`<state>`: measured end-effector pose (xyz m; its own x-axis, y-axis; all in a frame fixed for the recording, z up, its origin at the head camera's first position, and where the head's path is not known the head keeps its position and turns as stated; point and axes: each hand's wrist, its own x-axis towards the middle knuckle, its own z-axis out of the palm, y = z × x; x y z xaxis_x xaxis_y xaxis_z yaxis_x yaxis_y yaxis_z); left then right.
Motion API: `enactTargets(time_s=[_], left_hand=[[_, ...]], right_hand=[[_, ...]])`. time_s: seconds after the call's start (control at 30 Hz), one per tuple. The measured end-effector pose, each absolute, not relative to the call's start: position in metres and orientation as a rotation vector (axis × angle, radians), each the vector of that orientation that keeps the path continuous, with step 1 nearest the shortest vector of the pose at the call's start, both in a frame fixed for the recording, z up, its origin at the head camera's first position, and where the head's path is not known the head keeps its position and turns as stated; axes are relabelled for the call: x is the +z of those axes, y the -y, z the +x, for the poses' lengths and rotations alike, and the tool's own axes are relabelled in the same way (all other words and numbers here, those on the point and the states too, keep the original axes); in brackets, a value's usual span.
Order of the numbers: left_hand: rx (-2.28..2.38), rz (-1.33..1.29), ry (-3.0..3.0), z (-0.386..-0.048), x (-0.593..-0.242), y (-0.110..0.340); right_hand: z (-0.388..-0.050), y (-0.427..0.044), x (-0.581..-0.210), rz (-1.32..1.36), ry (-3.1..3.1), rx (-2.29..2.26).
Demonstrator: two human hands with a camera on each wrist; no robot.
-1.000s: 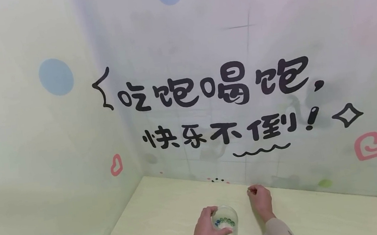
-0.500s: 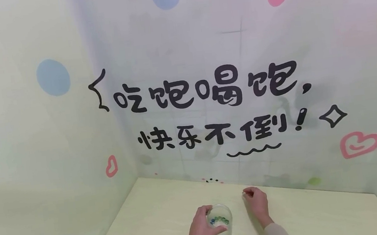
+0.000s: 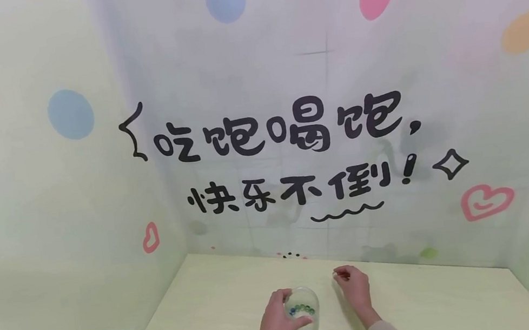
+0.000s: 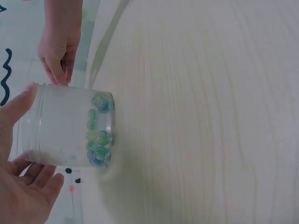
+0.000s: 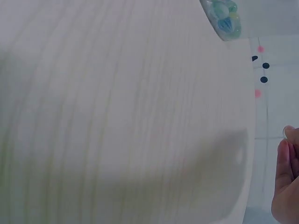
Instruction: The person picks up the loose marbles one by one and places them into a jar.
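Observation:
A clear plastic jar (image 3: 305, 323) stands upright on the table, with several green and blue glass marbles (image 4: 103, 138) at its bottom. My left hand (image 3: 276, 322) grips the jar near its rim, thumb on one side and fingers on the other. To the right of the jar and apart from it, my right hand (image 3: 355, 289) is raised over the table. Its thumb and forefinger pinch a small clear marble (image 5: 284, 133), mostly hidden by the fingertips. The right wrist view catches only a lower corner of the jar and part of the right hand.
The pale wood-grain table (image 3: 222, 306) meets a back wall (image 3: 255, 79) printed with black lettering, hearts and dots. A plain side wall (image 3: 30, 213) bounds it on the left, another on the right.
The head view has turned, so everything sits further left in it. My right hand has tilted slightly, showing the clear marble at its fingertips. The left hand keeps its grip on the jar.

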<state>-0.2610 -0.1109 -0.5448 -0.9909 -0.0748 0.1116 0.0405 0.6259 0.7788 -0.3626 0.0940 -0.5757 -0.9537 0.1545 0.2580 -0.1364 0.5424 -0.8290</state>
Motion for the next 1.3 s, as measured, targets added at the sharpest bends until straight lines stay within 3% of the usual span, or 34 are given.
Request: enactTargets(time_s=[0.53,1.3], left_hand=[[-1.302,0.031,2.676,-0.271,-0.541,0.114],[-1.263,-0.031,2.695,-0.275,-0.539,0.117]], right_hand=[[-0.345,-0.078,-0.554,0.119,2.325,1.533],[-0.321,-0.056,-0.523,0.67,2.447,1.352]])
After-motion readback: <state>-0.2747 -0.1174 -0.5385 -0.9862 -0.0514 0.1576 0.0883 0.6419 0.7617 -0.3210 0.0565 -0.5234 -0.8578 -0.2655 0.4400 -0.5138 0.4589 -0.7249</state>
